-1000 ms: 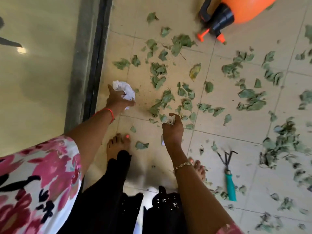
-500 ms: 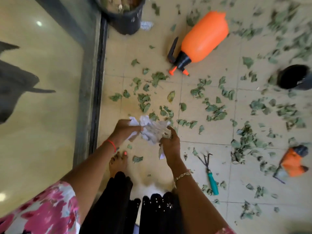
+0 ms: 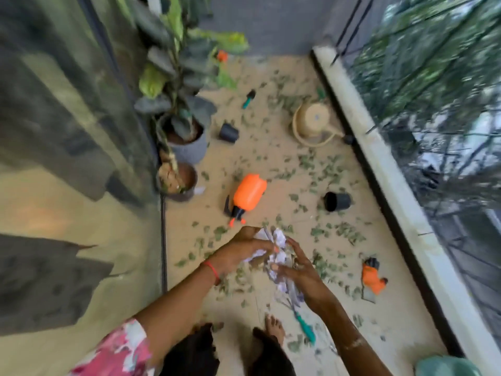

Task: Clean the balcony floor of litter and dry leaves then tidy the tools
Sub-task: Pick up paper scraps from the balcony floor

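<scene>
Gathering crumpled paper [image 3: 273, 251] in the air over the balcony floor [image 3: 401, 316], both hands grip it. The left hand [image 3: 238, 253] curls over one side and the right hand [image 3: 301, 270] pinches the other, probably to squeeze the scraps into one bundle. The lumpy wad runs far to near, its loose end trailing toward the feet. Dry leaves [image 3: 347, 234] lie all around, and an orange sprayer [image 3: 248, 195] lies on its side just beyond.
</scene>
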Demonstrator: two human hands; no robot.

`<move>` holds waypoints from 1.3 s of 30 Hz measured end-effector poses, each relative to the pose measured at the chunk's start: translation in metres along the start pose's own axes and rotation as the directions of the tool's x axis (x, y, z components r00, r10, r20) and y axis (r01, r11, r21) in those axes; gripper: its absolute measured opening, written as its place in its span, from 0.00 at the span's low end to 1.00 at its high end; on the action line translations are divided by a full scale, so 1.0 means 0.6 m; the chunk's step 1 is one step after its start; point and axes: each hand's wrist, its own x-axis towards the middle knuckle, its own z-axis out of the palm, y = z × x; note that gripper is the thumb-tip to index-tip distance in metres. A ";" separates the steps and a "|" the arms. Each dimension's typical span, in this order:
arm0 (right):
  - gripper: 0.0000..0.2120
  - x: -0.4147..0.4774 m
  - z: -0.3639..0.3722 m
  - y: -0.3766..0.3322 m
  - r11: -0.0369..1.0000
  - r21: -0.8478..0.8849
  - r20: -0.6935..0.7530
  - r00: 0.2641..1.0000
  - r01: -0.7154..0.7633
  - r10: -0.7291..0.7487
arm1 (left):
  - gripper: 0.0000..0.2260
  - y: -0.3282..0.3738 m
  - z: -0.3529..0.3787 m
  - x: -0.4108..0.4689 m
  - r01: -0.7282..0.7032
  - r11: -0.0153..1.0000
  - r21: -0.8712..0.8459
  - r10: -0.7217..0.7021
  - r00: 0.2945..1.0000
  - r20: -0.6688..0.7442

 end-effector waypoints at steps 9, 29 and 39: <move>0.17 -0.280 0.028 -0.127 0.954 -0.029 -0.521 0.810 0.298 -0.269 | 0.11 0.143 0.155 -0.146 -0.103 0.993 0.056 0.090 0.977 0.192; 0.19 -0.617 -0.033 0.055 0.651 0.462 -0.868 0.459 0.603 0.192 | 0.25 0.031 0.516 -0.270 0.136 0.976 0.169 -0.208 0.809 0.550; 0.11 -0.655 -0.024 0.169 0.365 0.398 -0.687 0.010 0.842 0.727 | 0.13 -0.101 0.638 -0.240 0.180 0.795 0.579 -0.553 0.608 0.570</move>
